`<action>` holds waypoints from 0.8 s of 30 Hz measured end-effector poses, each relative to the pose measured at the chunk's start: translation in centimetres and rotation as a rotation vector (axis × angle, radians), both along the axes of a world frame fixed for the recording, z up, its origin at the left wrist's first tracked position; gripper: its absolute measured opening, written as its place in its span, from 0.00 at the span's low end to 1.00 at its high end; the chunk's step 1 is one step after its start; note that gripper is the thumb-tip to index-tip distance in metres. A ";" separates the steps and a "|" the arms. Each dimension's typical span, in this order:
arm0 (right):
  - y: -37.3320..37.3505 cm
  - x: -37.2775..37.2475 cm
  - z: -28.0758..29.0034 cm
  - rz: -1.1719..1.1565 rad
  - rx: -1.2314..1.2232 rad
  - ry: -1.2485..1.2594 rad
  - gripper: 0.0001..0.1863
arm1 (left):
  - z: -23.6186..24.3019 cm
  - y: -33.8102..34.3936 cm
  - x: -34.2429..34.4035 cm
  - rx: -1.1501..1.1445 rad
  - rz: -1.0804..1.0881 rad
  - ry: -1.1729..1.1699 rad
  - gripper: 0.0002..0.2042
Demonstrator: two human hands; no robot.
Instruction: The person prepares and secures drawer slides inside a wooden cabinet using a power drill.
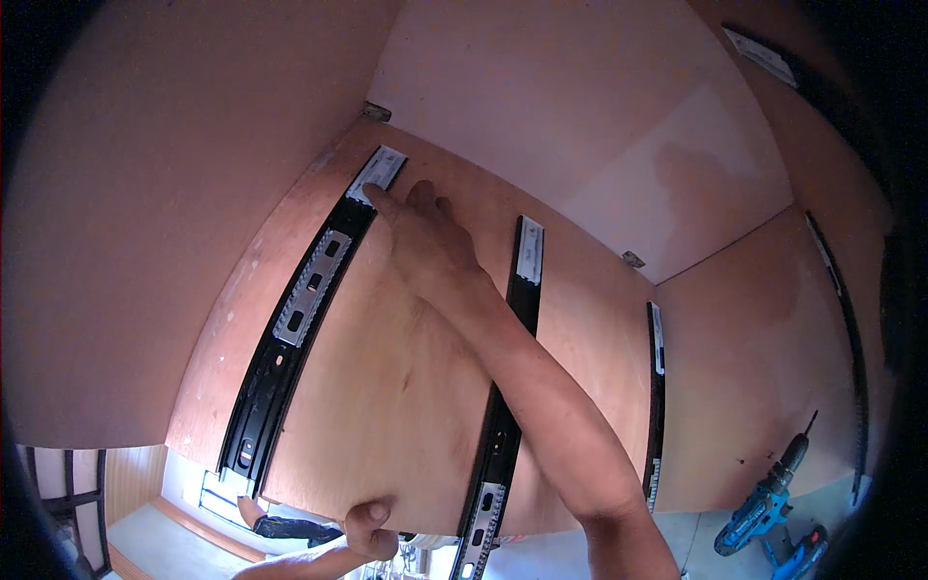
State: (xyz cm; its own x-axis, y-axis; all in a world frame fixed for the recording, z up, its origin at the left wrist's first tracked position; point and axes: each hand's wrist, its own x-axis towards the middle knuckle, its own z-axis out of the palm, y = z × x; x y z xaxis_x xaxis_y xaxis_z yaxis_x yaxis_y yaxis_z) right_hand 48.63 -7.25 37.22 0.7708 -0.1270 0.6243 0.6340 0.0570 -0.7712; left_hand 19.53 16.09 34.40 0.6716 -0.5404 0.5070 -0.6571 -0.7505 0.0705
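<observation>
My right hand point(430, 242) reaches far up over a wooden panel point(406, 377). One outstretched finger touches the white upper end of the left black drawer slide point(259, 411); the other fingers stand apart from it, lightly bent. That slide runs along the panel and has a silver ball-bearing cage inside. Beneath my right forearm passes a second drawer slide point(529, 304), partly covered by the arm. My left hand point(369, 530) is closed at the panel's near edge, thumb showing, the other fingers mostly hidden.
A third drawer slide point(656, 387) lies farther right, and another slide point(846, 309) is on the right side wall. Near the lower right stands a blue cordless drill point(764, 503) with a bit fitted. Small metal brackets point(378, 112) sit along the back corner. Dark cloth point(295, 529) shows below.
</observation>
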 end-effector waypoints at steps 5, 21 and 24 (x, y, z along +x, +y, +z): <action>0.5 0.9 0.1 -0.032 0.003 0.042 0.34 | 0.6 -2.3 -0.9 -0.413 0.467 0.297 0.34; -0.2 2.1 0.3 -0.019 -0.009 0.020 0.31 | 0.7 -2.2 0.2 -0.739 0.429 0.523 0.37; -0.6 1.3 0.2 0.000 -0.039 0.010 0.32 | 0.3 -1.4 -0.5 -0.374 0.457 0.248 0.34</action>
